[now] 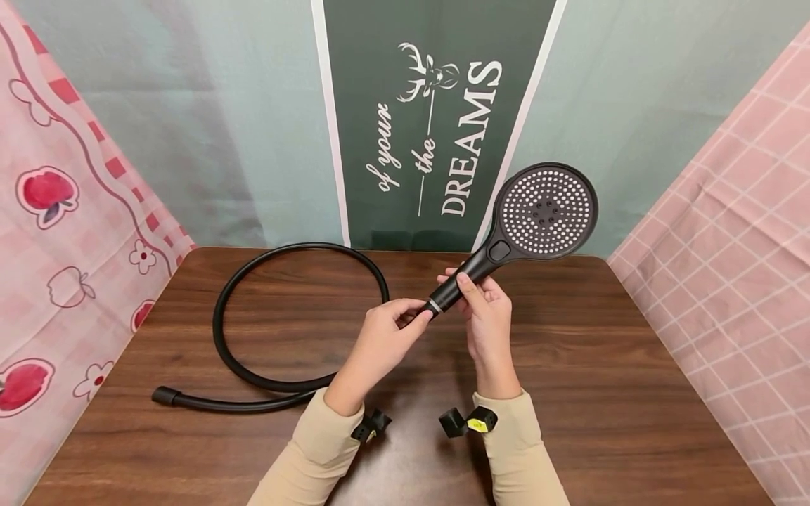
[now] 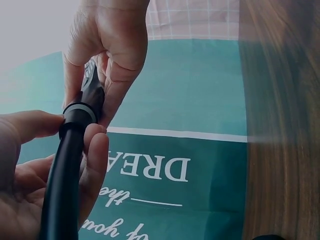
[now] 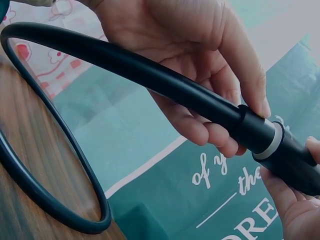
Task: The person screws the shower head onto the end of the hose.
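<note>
A black shower head point(image 1: 548, 211), its round spray face full of pale nozzles, is held up above the table, tilted to the upper right. My right hand point(image 1: 490, 316) grips its handle point(image 1: 479, 266), thumb on the near side. At the handle's lower end my left hand point(image 1: 384, 342) pinches the black collar point(image 3: 250, 125) of a shower hose point(image 1: 218, 320) between thumb and fingers. Collar and handle stand in line, with a pale ring point(image 3: 273, 142) showing between them. How far they are threaded together cannot be seen.
The hose loops over the left part of the wooden table point(image 1: 601, 379), its other end fitting point(image 1: 164, 396) lying at the left front. A green cloth backdrop point(image 1: 405, 225) hangs behind the table. Pink patterned cloths point(image 1: 728, 232) flank both sides. Each wrist carries a small black camera point(image 1: 453, 422).
</note>
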Demonstrator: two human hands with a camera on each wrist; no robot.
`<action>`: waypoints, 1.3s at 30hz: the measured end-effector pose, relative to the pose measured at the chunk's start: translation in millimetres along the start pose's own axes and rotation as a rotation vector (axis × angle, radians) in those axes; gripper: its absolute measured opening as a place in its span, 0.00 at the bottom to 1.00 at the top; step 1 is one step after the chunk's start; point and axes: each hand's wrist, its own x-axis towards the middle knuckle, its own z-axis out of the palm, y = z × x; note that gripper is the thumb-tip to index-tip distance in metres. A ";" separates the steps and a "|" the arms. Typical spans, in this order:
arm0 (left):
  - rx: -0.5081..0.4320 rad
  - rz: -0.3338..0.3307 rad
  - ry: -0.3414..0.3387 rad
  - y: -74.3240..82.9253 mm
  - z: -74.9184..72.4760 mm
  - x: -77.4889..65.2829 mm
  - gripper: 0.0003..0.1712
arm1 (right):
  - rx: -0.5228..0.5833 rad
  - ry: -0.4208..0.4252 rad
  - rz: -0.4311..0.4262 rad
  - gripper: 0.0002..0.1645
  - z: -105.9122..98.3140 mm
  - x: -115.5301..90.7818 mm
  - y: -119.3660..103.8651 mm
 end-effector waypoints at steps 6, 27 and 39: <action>-0.027 -0.043 -0.030 1.8 -1.4 -0.9 0.13 | -0.007 -0.010 -0.008 0.08 -1.9 -0.2 0.2; 0.009 -0.005 -0.009 -2.0 1.7 0.4 0.12 | -0.001 -0.015 -0.012 0.07 -2.5 0.0 1.1; -0.020 -0.027 -0.028 -0.7 -0.6 -0.3 0.13 | -0.004 -0.017 -0.014 0.07 -2.3 -0.7 0.1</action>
